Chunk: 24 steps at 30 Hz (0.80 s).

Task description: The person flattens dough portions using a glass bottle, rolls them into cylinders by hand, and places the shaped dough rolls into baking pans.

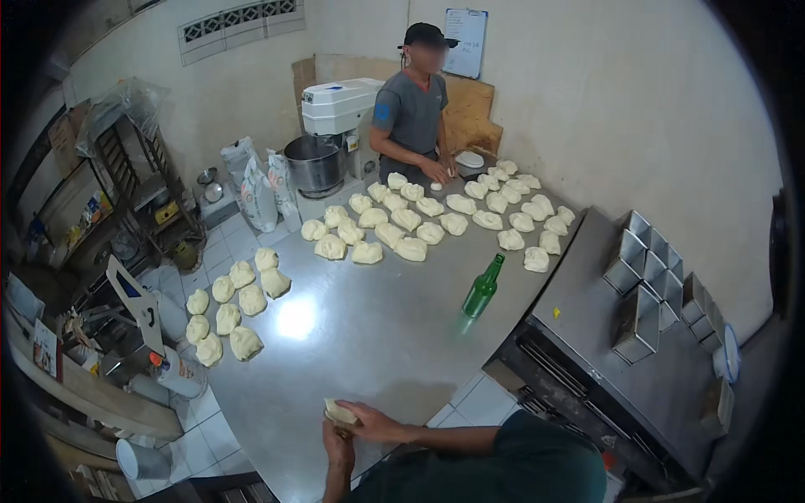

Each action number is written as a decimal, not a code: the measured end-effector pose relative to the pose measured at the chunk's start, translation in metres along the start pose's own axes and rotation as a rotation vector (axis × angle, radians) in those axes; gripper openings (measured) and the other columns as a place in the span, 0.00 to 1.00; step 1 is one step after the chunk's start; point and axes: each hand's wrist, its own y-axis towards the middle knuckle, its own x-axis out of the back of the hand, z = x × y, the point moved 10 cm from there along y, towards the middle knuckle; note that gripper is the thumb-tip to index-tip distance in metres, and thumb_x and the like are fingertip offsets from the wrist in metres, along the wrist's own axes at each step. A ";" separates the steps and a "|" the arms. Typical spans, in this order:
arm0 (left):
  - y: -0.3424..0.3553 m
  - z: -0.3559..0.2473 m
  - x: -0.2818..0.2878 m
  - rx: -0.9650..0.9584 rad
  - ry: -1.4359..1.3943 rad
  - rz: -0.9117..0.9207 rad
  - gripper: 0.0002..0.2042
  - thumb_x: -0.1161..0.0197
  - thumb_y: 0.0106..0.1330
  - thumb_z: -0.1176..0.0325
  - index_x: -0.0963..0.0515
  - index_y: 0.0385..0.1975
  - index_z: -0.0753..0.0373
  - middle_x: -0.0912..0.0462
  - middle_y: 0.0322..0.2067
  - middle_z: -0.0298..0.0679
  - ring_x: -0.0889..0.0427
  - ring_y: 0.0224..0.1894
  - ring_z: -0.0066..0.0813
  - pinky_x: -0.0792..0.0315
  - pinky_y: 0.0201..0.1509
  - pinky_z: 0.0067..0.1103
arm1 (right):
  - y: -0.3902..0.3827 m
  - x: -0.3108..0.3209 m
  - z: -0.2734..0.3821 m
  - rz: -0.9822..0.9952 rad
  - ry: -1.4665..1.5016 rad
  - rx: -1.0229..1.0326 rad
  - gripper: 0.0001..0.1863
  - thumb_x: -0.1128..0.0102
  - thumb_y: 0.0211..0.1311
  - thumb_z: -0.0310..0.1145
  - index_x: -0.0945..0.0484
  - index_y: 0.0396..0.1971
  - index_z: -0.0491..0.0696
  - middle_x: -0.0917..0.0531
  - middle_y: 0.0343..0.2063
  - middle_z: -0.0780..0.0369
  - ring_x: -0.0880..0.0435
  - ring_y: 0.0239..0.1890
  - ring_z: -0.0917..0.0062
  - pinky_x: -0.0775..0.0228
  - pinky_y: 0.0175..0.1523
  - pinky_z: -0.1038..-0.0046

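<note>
At the near edge of the steel table, a pale piece of dough (338, 412) is held between both hands. My left hand (339, 447) is below it, fingers closed around its lower part and partly hidden. My right hand (377, 423) lies over its right side, gripping it. Rows of dough pieces (406, 220) spread across the far half of the table. Another group of dough pieces (227, 318) lies along the left edge. A green glass bottle (481, 289) stands upright on the right side of the steel table (360, 335).
Across the table a co-worker (411, 109) has hands near the dough, beside a white mixer (340, 105) with a steel bowl (316, 166). To the right, several metal loaf pans (637, 323) sit on a dark-topped oven (579, 310). White sacks (258, 194) stand at the back left.
</note>
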 end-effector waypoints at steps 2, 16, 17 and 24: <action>-0.016 -0.032 -0.006 -0.066 0.179 -0.122 0.27 0.53 0.82 0.45 0.30 0.65 0.61 0.18 0.48 0.42 0.17 0.45 0.32 0.23 0.48 0.28 | 0.000 -0.002 0.017 -0.099 -0.060 0.066 0.38 0.40 0.75 0.48 0.42 0.76 0.47 0.25 0.62 0.49 0.22 0.58 0.57 0.30 0.62 0.61; -0.078 -0.247 -0.072 -0.711 0.742 -0.297 0.23 0.56 0.83 0.57 0.31 0.66 0.69 0.21 0.56 0.51 0.21 0.52 0.42 0.27 0.57 0.32 | 0.006 -0.034 0.242 -0.257 -0.162 0.659 0.39 0.36 0.70 0.35 0.42 0.76 0.48 0.30 0.63 0.47 0.24 0.55 0.54 0.29 0.57 0.61; -0.084 -0.256 -0.076 -0.708 0.740 -0.296 0.23 0.56 0.83 0.57 0.31 0.66 0.69 0.21 0.56 0.51 0.21 0.52 0.42 0.27 0.57 0.32 | 0.002 -0.033 0.260 -0.257 -0.164 0.657 0.39 0.36 0.70 0.35 0.42 0.76 0.48 0.30 0.63 0.47 0.24 0.55 0.54 0.29 0.57 0.61; -0.068 -0.187 0.050 -0.865 1.224 -0.356 0.21 0.48 0.79 0.64 0.30 0.65 0.69 0.24 0.60 0.54 0.22 0.57 0.51 0.26 0.58 0.35 | -0.024 -0.074 0.194 -0.491 -0.328 0.835 0.28 0.36 0.70 0.38 0.27 0.69 0.53 0.28 0.64 0.54 0.23 0.56 0.60 0.27 0.60 0.63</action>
